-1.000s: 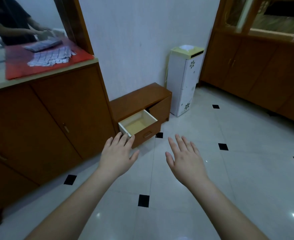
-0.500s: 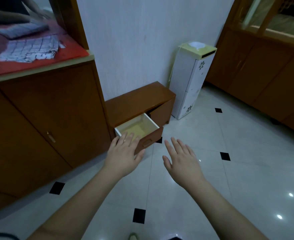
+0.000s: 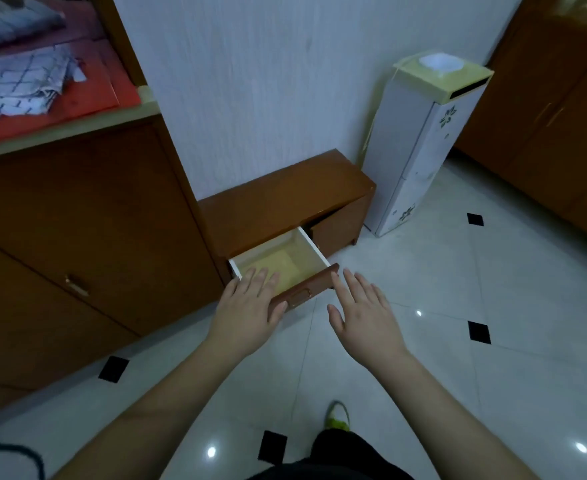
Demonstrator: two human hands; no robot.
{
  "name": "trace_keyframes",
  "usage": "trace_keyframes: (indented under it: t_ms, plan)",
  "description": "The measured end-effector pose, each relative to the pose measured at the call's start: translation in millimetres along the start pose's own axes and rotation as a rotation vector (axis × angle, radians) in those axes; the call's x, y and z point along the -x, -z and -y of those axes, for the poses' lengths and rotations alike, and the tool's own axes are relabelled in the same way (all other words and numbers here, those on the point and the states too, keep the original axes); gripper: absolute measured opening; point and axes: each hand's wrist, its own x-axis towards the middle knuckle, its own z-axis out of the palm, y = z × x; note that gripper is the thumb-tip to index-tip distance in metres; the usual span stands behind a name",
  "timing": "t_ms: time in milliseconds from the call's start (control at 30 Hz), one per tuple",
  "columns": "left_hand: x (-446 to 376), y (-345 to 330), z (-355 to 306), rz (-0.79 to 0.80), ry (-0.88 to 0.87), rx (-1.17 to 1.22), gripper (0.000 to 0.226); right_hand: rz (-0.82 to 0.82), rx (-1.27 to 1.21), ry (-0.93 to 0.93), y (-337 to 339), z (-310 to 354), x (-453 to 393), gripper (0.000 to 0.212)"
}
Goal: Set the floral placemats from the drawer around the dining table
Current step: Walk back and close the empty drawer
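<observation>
The pulled-out wooden drawer with pale yellow lining (image 3: 286,258) lies open from above. The low brown wooden cabinet top (image 3: 285,199) overhangs its rear. A tall brown wooden sideboard (image 3: 87,237) walls the left; glossy white tiled floor (image 3: 475,306) spreads rightward.

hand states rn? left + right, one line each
Left hand: open, fingers straight, holding nothing, reaching over the front edge of the open drawer.
Right hand: open, fingers spread, holding nothing, beside the drawer's right front corner.
</observation>
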Motion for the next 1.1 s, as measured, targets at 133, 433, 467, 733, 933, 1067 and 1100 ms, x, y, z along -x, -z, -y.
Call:
trace_keyframes:
  t_ms: [133,433,467,733,933,1067,1100]
  plan:
    - [-40.7,-11.1,-9.4,0.005,0.06,0.024,0.071,0.035,0.0,0.061,-11.3,-38.1,-48.0,0.061]
    - [-101.3,-53.2,-11.8,-0.001,0.115,-0.008,0.063,0.084,0.001,0.239,-48.1,-73.4,-149.7,0.057]
    - [-109.0,-58.8,-8.5,-0.006,0.125,0.002,0.063,0.091,-0.001,0.246,-54.2,-71.8,-157.7,0.058]
    - [-164.1,-107.8,43.7,0.039,0.164,0.014,0.066,0.193,-0.025,0.299,-112.1,-51.9,-221.2,0.06]
    - [-182.4,-137.8,58.2,0.052,0.207,0.02,0.064,0.205,-0.046,0.314,-154.2,-50.9,-262.2,0.058]
    - [-189.3,-167.5,58.7,0.034,0.267,0.087,0.06,0.269,-0.057,0.308,-187.8,-62.2,-278.6,0.06]
    - [-191.9,-177.0,59.8,0.054,0.283,0.096,0.06,0.299,-0.046,0.323,-198.0,-66.0,-282.3,0.062]
